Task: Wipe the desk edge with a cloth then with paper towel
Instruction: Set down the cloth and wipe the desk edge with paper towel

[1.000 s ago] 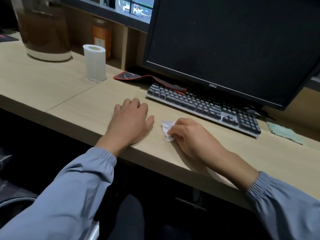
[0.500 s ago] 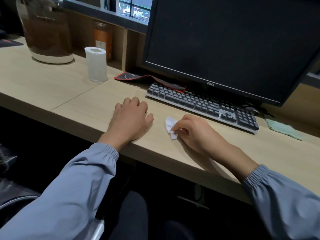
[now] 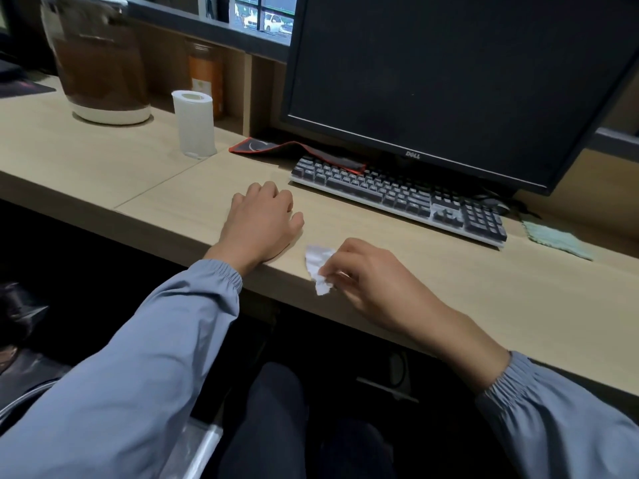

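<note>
The right hand (image 3: 373, 285) has slid back to the desk edge (image 3: 287, 283) — pinching a crumpled paper towel (image 3: 320, 267); the left hand (image 3: 262, 223) rests loosely curled, holding nothing.

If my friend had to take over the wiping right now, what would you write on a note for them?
The left hand rests on the desk, holding nothing.
The right hand pinches a crumpled paper towel at the desk's front edge.
The cloth lies right of the keyboard, away from both hands; the roll stands back left.
Done: the cloth wipe, it seems.
Left: wipe along the edge with the paper towel.
</note>
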Available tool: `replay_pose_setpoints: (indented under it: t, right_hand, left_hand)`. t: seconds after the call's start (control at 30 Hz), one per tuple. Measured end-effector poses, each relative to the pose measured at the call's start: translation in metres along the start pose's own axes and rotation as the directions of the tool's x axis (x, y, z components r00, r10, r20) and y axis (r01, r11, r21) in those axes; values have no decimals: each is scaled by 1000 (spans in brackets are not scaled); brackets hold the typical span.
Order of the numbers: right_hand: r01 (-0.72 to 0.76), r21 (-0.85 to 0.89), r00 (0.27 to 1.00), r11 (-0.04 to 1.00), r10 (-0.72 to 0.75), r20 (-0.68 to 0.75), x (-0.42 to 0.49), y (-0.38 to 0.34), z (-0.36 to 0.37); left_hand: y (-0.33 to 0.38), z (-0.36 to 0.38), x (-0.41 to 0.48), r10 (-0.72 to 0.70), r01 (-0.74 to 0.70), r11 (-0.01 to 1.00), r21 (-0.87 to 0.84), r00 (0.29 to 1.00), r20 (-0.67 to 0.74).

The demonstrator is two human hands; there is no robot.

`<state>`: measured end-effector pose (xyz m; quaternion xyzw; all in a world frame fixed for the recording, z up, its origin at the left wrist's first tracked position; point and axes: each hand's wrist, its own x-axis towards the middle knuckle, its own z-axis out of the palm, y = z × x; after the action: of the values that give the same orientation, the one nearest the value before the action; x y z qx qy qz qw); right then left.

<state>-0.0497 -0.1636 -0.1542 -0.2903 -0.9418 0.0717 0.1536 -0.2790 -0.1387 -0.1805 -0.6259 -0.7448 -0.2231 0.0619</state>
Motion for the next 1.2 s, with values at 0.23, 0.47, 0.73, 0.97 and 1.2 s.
replay_pose_setpoints:
  t: [0.23, 0.47, 0.73, 0.97, 1.2]
  right_hand:
    - [-126, -2, 989, 992, 126, -82, -25, 21, -13]
    - [-15, 13, 995, 1000, 16, -97, -8, 2, 1]
    - [6, -14, 998, 1000, -7, -64, -34, 37, -17]
    - [46, 22, 997, 999, -45, -60, -26, 34, -18]
    - [5, 40, 998, 999, -2, -58, -25, 35, -15]
  left_hand:
    - [3, -9, -3, -3, 4, 1000, -13, 999, 41]
    - [5, -13, -3, -13, 15, 999, -30, 998, 61]
    - [2, -9, 0, 1, 0, 999, -43, 999, 35]
    - [1, -10, 1, 2, -1, 999, -46, 1000, 30]
    - [2, -11, 0, 6, -5, 999, -43, 1000, 21]
